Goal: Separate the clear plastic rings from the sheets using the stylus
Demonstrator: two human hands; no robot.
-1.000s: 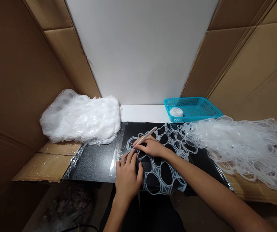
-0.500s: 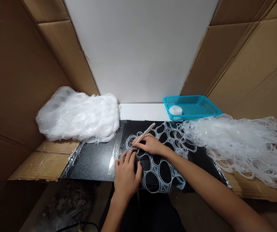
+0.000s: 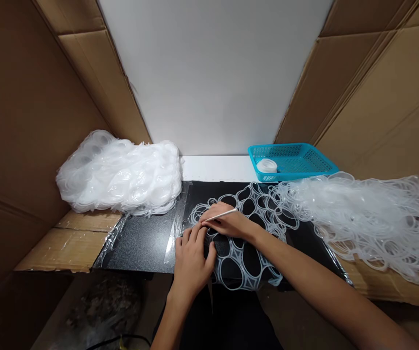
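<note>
A translucent plastic sheet with large round holes (image 3: 235,253) lies over the black work surface (image 3: 139,248). My left hand (image 3: 193,253) rests on the sheet's left part, palm down, fingers stretched out and the thumb apart. Just beyond its fingertips, my right hand (image 3: 226,221) is closed around a slim white pen-like tool (image 3: 221,215). The tool slants low, its rear end pointing right. Its working tip is hidden by my fingers, so I cannot tell its exact kind.
A thick pile of white translucent sheets (image 3: 121,177) sits at the left. Tangled ring-holed plastic sheets (image 3: 370,214) heap up at the right. Behind them stands a blue basket (image 3: 304,175) holding a stack of white discs (image 3: 266,166). Cardboard walls (image 3: 377,92) flank both sides.
The tool in my right hand has tipped from steeply slanted to nearly flat, its rear end swinging down as the hand rolled. My left hand has stayed about where it was.
</note>
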